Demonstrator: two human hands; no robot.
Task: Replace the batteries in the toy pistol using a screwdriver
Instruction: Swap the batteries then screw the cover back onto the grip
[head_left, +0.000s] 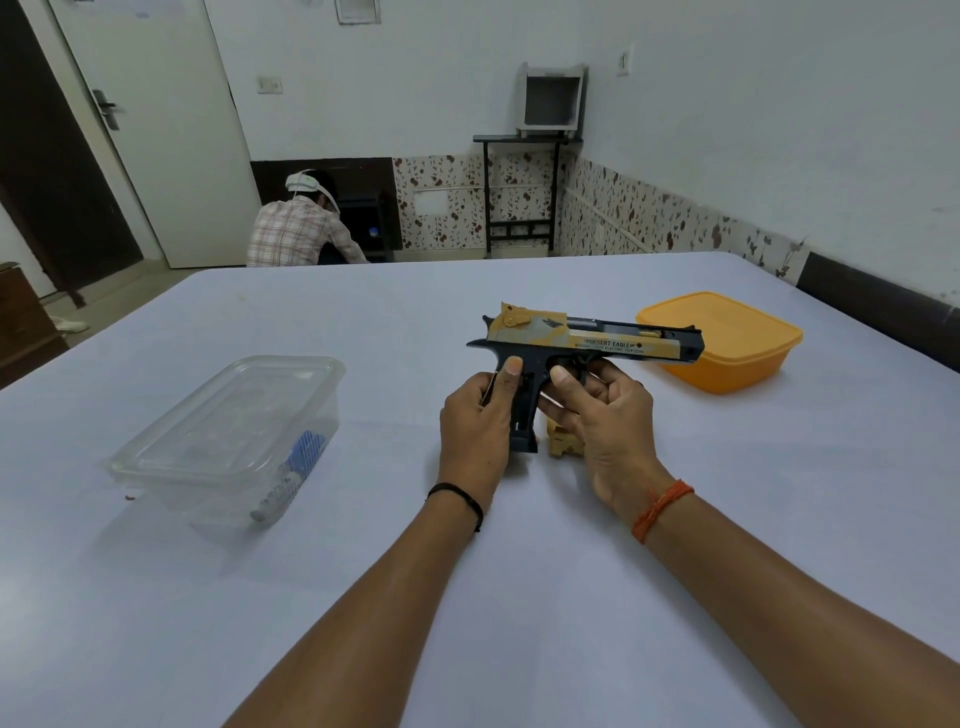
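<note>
A clear tub (228, 441) sits on the table (519, 597) at the left. Next, the left hand (475, 431) grips the pistol (576, 345) by its handle, held above the table with the barrel pointing right. The right hand (605, 410) holds it near the trigger. An orange tub (727, 343) stands beyond.

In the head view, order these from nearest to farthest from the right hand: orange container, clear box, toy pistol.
1. toy pistol: gripped by the right hand itself.
2. orange container: on the table to the right, just beyond the muzzle.
3. clear box: far left, past the left hand.
</note>
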